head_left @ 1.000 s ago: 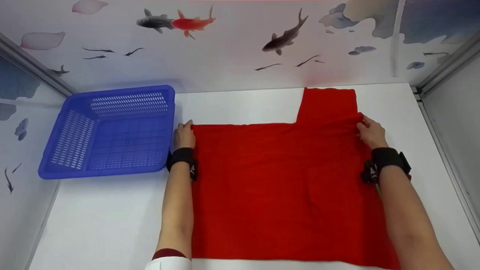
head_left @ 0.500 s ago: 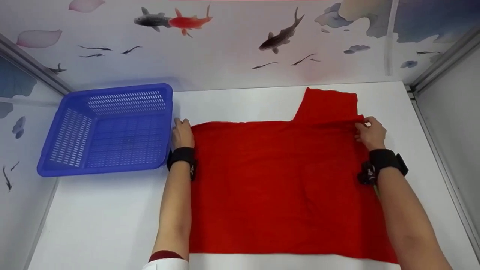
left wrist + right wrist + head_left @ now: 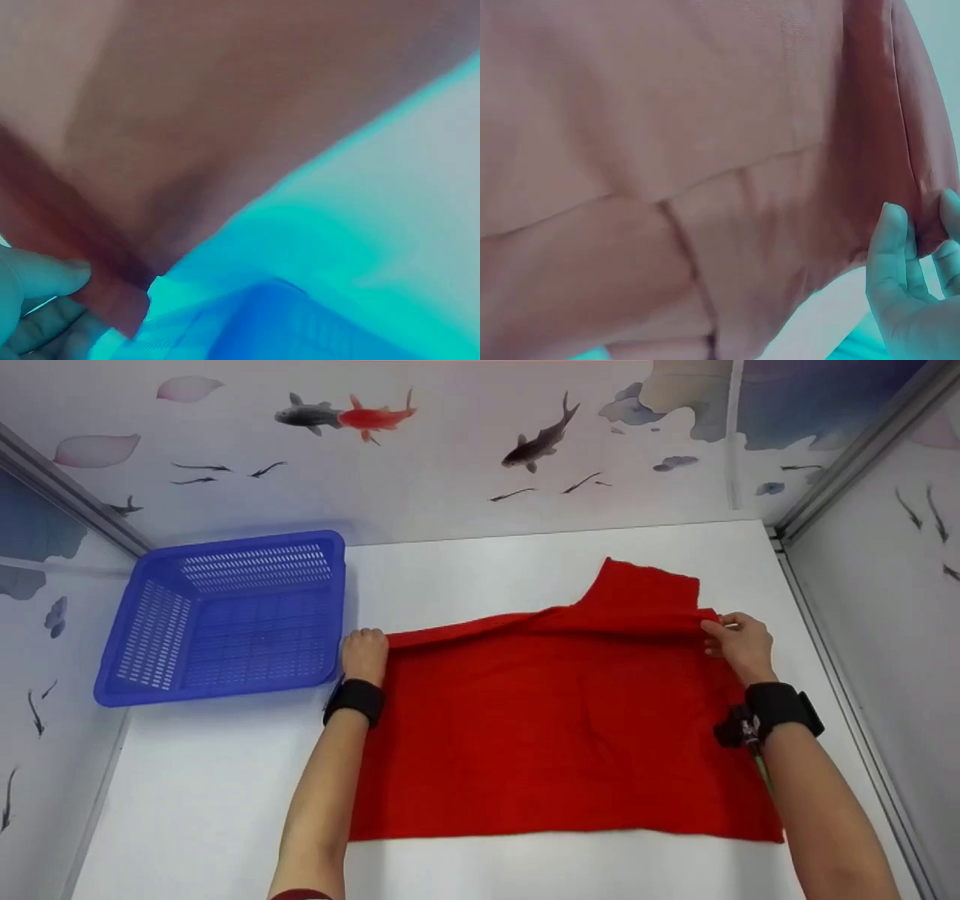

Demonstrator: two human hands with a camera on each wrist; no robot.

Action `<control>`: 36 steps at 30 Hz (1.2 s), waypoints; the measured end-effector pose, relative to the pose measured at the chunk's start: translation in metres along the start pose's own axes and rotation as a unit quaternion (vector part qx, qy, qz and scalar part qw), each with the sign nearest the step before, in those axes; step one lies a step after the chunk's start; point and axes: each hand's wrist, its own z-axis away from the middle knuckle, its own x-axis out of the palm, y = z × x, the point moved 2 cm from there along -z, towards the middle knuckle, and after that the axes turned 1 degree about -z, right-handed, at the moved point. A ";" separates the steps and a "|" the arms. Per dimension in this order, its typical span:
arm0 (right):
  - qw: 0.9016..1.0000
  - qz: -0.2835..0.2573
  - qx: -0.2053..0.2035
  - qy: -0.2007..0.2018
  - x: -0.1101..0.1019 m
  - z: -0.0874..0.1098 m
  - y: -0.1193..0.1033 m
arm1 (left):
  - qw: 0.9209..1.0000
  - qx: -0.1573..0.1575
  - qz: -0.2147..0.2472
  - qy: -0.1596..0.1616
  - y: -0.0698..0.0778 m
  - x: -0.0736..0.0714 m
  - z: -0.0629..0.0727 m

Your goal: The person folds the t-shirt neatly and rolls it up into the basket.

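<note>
A red garment (image 3: 517, 727) lies spread on the white table, its upper edge lifted and folded over toward the near side. A sleeve-like flap (image 3: 649, 585) sticks out at its far right. My left hand (image 3: 365, 656) grips the upper left corner beside the basket; in the left wrist view, thumb and fingers (image 3: 56, 276) pinch the folded edge. On the other side, my right hand (image 3: 741, 649) holds the upper right edge of the cloth. Thumb and fingers close on that edge in the right wrist view, where seams of the garment (image 3: 705, 135) show.
A blue plastic basket (image 3: 225, 696) with slotted sides stands at the left, close to my left hand. White table surface (image 3: 450, 574) shows behind and in front of the cloth. Printed wall panels (image 3: 442, 502) border the table at the back and sides.
Both hands have drawn the garment's upper edge toward the near side, making a fold across the top. The lower hem now lies higher in the head view, which has also shifted.
</note>
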 end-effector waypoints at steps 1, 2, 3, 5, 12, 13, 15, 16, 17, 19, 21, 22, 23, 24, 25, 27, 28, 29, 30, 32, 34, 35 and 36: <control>1.000 -0.004 0.004 -0.004 -0.002 0.005 0.002 | 1.000 -0.003 -0.006 0.008 0.000 -0.003 0.005; 1.000 -0.007 0.008 -0.008 -0.004 0.009 0.004 | 1.000 -0.008 -0.013 0.019 0.000 -0.005 0.010; 1.000 -0.009 0.012 -0.011 -0.006 0.014 0.006 | 0.999 -0.010 -0.018 0.028 0.001 -0.008 0.016; 1.000 -0.014 0.016 -0.012 -0.011 0.022 0.010 | 0.998 -0.012 -0.027 0.050 0.002 -0.013 0.025; 0.999 -0.026 0.030 0.013 -0.015 0.045 0.025 | 0.999 -0.007 0.000 0.051 0.003 -0.019 0.054; 0.999 -0.027 0.031 0.017 -0.015 0.049 0.027 | 0.999 -0.008 0.009 0.046 0.003 -0.019 0.058; 0.999 -0.026 0.030 0.026 -0.014 0.056 0.033 | 0.999 -0.011 0.021 0.031 0.003 -0.018 0.068; 0.999 -0.022 0.026 0.029 -0.014 0.060 0.037 | 0.999 -0.012 0.025 0.027 0.003 -0.017 0.073; 0.999 -0.013 0.021 0.031 -0.013 0.063 0.041 | 0.999 -0.012 0.027 0.023 0.002 -0.016 0.078; 0.999 0.023 0.014 0.030 -0.011 0.068 0.050 | 0.999 -0.012 0.029 0.011 0.002 -0.016 0.086; 0.996 0.081 -0.003 0.022 -0.009 0.072 0.059 | 0.999 -0.010 0.031 -0.006 0.002 -0.017 0.094; 0.993 0.113 -0.018 0.014 -0.008 0.072 0.063 | 0.999 -0.011 0.033 -0.016 0.002 -0.017 0.096; 0.989 0.143 -0.031 0.006 -0.008 0.072 0.066 | 0.999 -0.013 0.038 -0.028 0.002 -0.018 0.098; 0.985 0.169 -0.045 -0.002 -0.008 0.073 0.070 | 0.998 -0.017 0.045 -0.037 0.002 -0.019 0.099; 0.980 0.189 -0.061 -0.011 -0.007 0.073 0.072 | 0.997 -0.022 0.052 -0.047 0.001 -0.020 0.101; 0.974 0.209 -0.085 -0.028 -0.008 0.074 0.076 | 0.994 -0.036 0.076 -0.067 0.000 -0.024 0.103; 0.972 0.213 -0.092 -0.033 -0.009 0.075 0.078 | 0.992 -0.044 0.089 -0.080 -0.001 -0.027 0.103; 0.972 0.213 -0.094 -0.037 -0.009 0.076 0.079 | 0.989 -0.051 0.105 -0.094 -0.002 -0.029 0.104; 0.971 0.215 -0.098 -0.040 -0.010 0.078 0.079 | 0.985 -0.058 0.120 -0.111 -0.002 -0.032 0.104; 0.971 0.214 -0.102 -0.040 -0.011 0.078 0.077 | 0.976 -0.073 0.143 -0.148 -0.005 -0.036 0.103; 0.971 0.212 -0.105 -0.025 -0.013 0.078 0.073 | 0.969 -0.081 0.157 -0.170 -0.006 -0.040 0.099; 0.972 0.210 -0.106 -0.013 -0.015 0.078 0.070 | 0.968 -0.082 0.159 -0.177 -0.005 -0.042 0.096; 0.972 0.207 -0.110 0.003 -0.016 0.078 0.066 | 0.968 -0.081 0.161 -0.176 -0.004 -0.044 0.092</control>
